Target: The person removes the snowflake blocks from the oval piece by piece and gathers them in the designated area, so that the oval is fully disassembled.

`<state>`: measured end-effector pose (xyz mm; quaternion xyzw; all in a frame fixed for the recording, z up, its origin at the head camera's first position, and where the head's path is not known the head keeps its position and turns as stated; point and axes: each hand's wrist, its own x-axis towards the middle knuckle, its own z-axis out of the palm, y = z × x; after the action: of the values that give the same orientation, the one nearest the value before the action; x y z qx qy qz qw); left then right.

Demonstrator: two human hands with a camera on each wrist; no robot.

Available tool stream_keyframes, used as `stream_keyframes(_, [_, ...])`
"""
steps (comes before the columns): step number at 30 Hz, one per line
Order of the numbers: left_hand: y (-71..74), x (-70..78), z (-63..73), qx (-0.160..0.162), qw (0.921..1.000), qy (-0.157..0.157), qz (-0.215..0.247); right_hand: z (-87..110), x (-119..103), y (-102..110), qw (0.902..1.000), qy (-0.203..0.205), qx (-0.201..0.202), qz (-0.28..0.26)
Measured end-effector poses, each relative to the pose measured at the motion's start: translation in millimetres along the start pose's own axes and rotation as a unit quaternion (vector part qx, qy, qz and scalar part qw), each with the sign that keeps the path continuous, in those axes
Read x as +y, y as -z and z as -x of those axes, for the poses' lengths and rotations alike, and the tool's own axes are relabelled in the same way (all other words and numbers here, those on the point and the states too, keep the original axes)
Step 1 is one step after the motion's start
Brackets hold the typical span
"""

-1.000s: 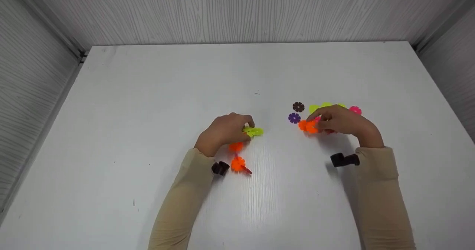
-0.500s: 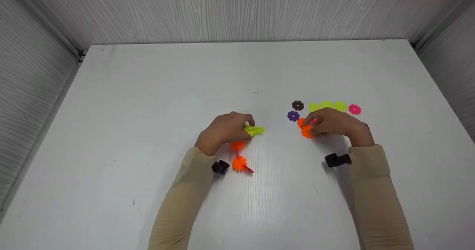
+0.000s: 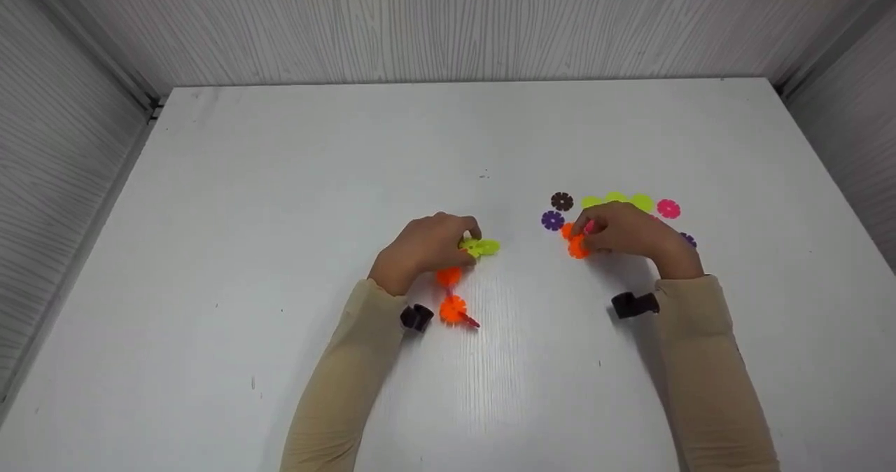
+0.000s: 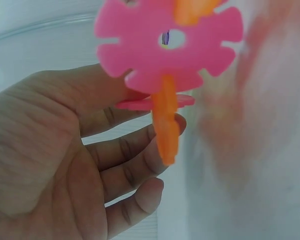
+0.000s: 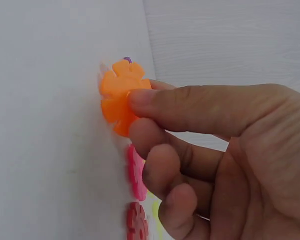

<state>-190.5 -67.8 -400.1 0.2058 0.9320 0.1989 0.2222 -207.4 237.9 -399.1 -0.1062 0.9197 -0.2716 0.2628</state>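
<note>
A white tabletop (image 3: pixel 280 178) fills most of the frame, and two arms in tan sleeves (image 3: pixel 329 388) reach up from the bottom edge. The right hand (image 3: pixel 633 230), right of centre, bends inward at the wrist; its thumb presses the face of an orange disc (image 5: pixel 115 95) in a pinch, the other fingers curled. Whether that disc touches the table cannot be told. The left hand (image 3: pixel 425 248), near the centre, turns rightward, thumb and forefinger gripping the yellow-green end (image 3: pixel 483 248) of a chain of slotted discs (image 3: pixel 453 310). Its pink and orange pieces trail below that hand, apparently held only by their slots, so a twist or sideways pull could part a joint. The pinched disc could slip, as the thumb covers just one edge. Loose yellow-green discs (image 3: pixel 642 202), a pink disc (image 3: pixel 669 209), a brown disc (image 3: pixel 561 201) and a purple disc (image 3: pixel 553 220) lie around the right hand, where a low sweep of its fingers might scatter them.
</note>
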Motion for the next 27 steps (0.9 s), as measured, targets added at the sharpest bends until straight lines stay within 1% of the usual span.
stream_keyframes(3, [0.2,0.3,0.1,-0.001,1.0000,0.003,0.001,1.1,0.8,2.6,0.9998,0.006,0.001,0.018])
stream_keyframes(6, [0.6,1.3,0.6,-0.001,1.0000,0.002,0.000,2.9,2.2,5.3,0.9994,0.008,-0.007,0.032])
stream_keyframes(12, [-0.2,1.2,0.6,0.001,1.0000,-0.002,-0.001,7.0,4.5,7.7,0.9970,-0.028,-0.047,0.054])
stream_keyframes(18, [-2.1,0.4,-0.4,0.007,0.9998,-0.016,-0.012,8.3,0.2,6.9,0.9950,-0.048,-0.058,0.066])
stream_keyframes(24, [-2.3,1.4,-0.6,0.008,0.9998,-0.015,-0.010,9.0,-3.5,4.7,0.9965,-0.028,-0.060,0.051])
stream_keyframes(27, [-1.9,3.3,-0.5,0.007,0.9998,-0.013,-0.010,9.6,-5.5,5.0,0.9976,-0.017,-0.050,0.046])
